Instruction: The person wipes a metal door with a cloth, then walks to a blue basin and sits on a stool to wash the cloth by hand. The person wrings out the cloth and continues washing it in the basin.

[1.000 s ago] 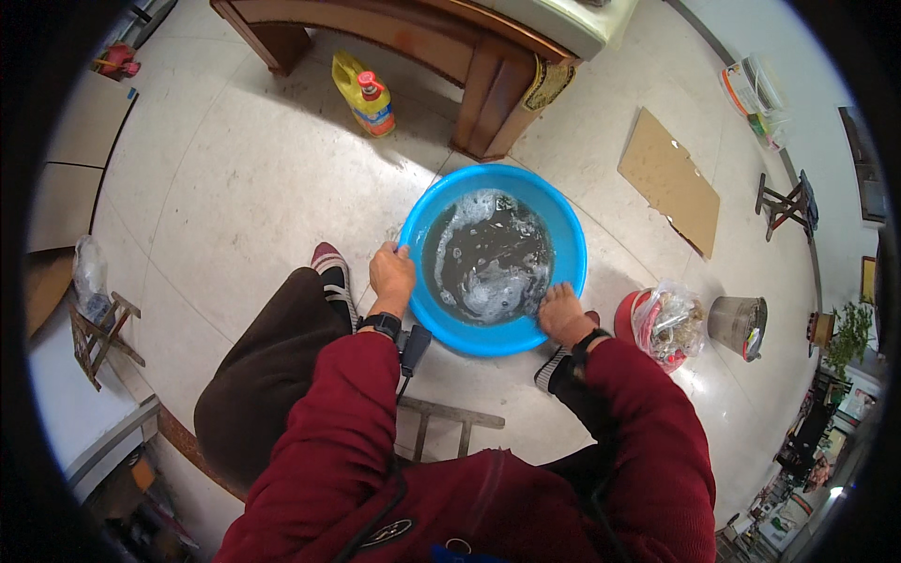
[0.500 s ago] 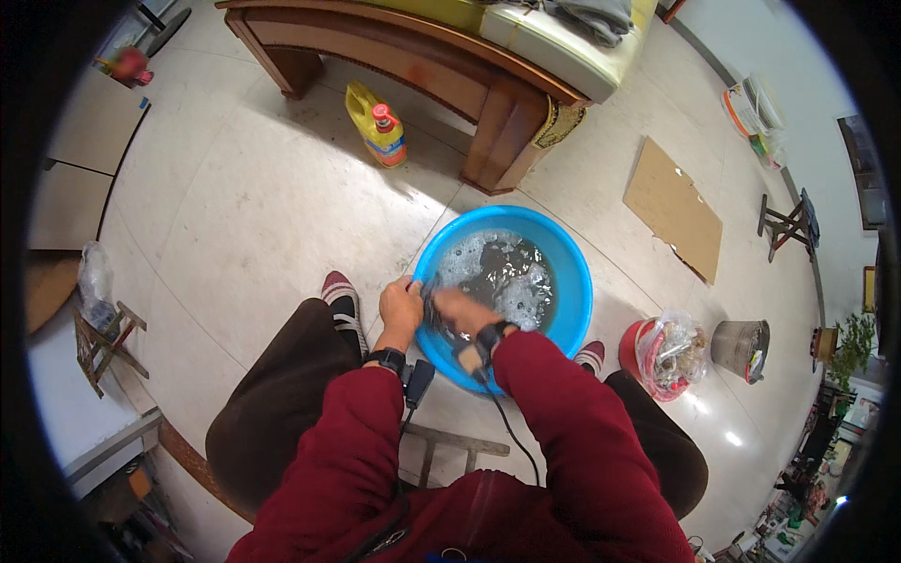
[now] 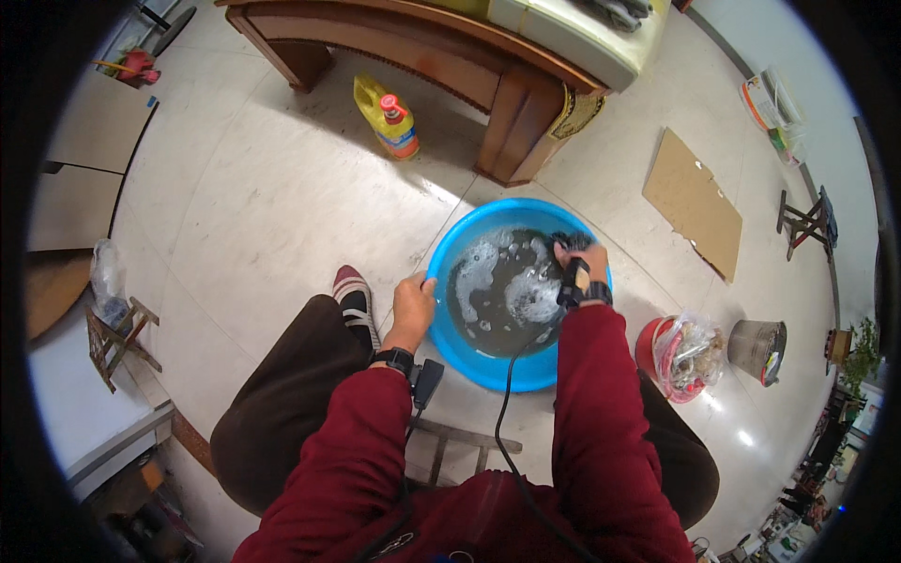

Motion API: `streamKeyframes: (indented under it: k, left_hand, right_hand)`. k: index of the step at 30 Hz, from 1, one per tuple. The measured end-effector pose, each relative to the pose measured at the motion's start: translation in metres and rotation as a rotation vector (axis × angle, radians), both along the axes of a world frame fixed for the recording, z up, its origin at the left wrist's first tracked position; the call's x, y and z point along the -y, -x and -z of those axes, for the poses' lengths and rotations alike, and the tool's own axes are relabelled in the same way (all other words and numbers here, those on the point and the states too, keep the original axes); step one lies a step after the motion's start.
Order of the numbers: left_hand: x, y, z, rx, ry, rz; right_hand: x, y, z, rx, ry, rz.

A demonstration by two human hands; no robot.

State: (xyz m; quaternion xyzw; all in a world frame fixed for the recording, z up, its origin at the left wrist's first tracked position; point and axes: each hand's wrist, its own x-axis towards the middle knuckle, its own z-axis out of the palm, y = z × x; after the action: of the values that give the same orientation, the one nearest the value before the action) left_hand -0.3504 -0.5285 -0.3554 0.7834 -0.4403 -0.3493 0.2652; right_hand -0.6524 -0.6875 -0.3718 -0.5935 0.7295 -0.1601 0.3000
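Observation:
A round blue basin (image 3: 449, 349) stands on the floor between my feet, holding murky grey water (image 3: 497, 302) with patches of white suds. My left hand (image 3: 413, 305) is closed on the basin's left rim. At the far right inside of the basin, my right hand (image 3: 587, 258) grips a dark, rough-textured scrubber (image 3: 566, 241), partly hidden by the fingers and pressed near the wall. A dark device is strapped across that hand, and its black cable (image 3: 508, 385) runs back over the near rim toward my body.
A yellow jug with a red cap (image 3: 389, 117) stands by a wooden bench (image 3: 511, 141) beyond the basin. To the right are a cardboard sheet (image 3: 693, 206), a red bucket with a plastic bag (image 3: 690, 357) and a grey metal bucket (image 3: 754, 347). Small folding stools stand at both sides.
My right hand has swept the scrubber from the basin's left wall to its far right side. My left hand stays on the left rim. The view has shifted slightly.

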Motion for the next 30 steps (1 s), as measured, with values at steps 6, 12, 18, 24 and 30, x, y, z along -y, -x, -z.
streamKeyframes:
  k: [6,12,18,24,30]
  left_hand:
    - [0.001,0.003,-0.001,-0.016,-0.008,0.009]
    - [0.002,0.014,0.003,0.07,-0.096,-0.075]
    - [0.003,0.022,-0.001,0.121,-0.145,-0.147]
    - [0.002,0.016,0.001,0.086,-0.112,-0.05]
    - [-0.002,0.021,0.001,0.185,-0.084,-0.055]
  right_hand:
    - [0.006,-0.123,0.059,0.006,0.091,-0.526]
    - [-0.153,-0.121,0.047,0.46,-0.37,-0.681]
    - [-0.147,0.023,-0.015,-0.203,-0.58,-1.066]
    - [0.001,0.038,-0.02,-1.249,0.27,-1.394]
    - [0.01,0.048,-0.028,-1.214,0.339,-1.46]
